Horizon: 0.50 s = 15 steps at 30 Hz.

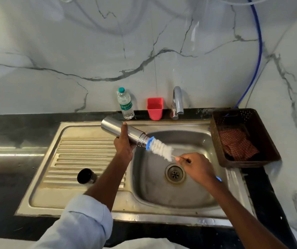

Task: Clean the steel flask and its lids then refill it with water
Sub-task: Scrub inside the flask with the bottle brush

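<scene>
My left hand (123,143) grips the steel flask (113,126) around its middle and holds it tilted over the sink, mouth pointing right and down. A bottle brush (161,148) with white bristles and a blue tip sticks into the flask's threaded mouth. My right hand (196,167) pinches the brush's thin wire handle over the basin. A dark round lid (86,176) lies on the ribbed drainboard, left of my left forearm.
The steel sink (162,193) has a drain (175,173) at its middle and a tap (177,102) behind it. A plastic water bottle (125,104) and a red cup (154,108) stand at the back. A brown basket (270,141) with a checked cloth sits to the right.
</scene>
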Each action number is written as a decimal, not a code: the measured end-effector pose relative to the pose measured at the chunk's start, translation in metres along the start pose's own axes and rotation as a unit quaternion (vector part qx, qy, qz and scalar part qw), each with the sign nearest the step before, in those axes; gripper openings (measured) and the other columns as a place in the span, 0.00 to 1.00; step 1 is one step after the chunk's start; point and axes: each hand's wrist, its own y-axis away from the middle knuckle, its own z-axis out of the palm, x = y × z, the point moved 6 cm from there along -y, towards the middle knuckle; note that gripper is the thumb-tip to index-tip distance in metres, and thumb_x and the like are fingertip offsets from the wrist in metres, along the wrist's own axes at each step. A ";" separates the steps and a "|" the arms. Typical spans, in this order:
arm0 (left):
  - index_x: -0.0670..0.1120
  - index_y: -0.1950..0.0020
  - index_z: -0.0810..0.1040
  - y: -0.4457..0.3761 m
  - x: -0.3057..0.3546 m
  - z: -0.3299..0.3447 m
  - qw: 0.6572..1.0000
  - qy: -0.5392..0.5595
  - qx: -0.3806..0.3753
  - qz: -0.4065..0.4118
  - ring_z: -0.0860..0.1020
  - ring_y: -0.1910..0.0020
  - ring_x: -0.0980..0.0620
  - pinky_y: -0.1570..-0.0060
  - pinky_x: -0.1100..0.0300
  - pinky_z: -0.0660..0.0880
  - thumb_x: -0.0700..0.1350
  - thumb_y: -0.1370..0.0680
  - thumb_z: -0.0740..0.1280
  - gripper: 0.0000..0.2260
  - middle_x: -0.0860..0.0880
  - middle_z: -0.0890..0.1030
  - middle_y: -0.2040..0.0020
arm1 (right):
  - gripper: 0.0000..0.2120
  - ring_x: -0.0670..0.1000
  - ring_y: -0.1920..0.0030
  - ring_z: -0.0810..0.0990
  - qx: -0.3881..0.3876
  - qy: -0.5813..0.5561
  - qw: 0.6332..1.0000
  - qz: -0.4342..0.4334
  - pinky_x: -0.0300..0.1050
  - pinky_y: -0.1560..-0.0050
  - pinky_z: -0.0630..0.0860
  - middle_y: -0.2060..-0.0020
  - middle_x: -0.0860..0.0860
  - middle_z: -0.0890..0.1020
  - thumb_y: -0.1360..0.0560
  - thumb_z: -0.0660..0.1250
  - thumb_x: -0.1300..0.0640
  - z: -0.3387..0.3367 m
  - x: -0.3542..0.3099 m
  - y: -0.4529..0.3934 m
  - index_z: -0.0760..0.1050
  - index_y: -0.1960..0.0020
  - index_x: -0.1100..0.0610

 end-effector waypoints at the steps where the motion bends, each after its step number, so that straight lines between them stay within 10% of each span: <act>1: 0.39 0.32 0.73 0.001 0.000 -0.004 1.000 0.003 0.003 0.000 0.85 0.52 0.45 0.66 0.53 0.83 0.52 0.22 0.75 0.25 0.41 0.83 0.47 | 0.13 0.45 0.61 0.80 -0.006 -0.006 1.000 0.004 0.43 0.61 0.73 0.70 0.38 0.80 0.23 0.63 0.34 0.002 -0.002 -0.002 0.81 0.60 0.37; 15: 0.38 0.31 0.73 0.011 -0.002 -0.026 0.999 -0.016 -0.038 -0.010 0.85 0.50 0.44 0.60 0.53 0.84 0.51 0.22 0.75 0.26 0.40 0.84 0.44 | 0.14 0.52 0.66 0.80 -0.041 -0.124 0.991 0.025 0.52 0.59 0.78 0.73 0.46 0.80 0.22 0.67 0.40 0.059 -0.092 -0.014 0.86 0.57 0.47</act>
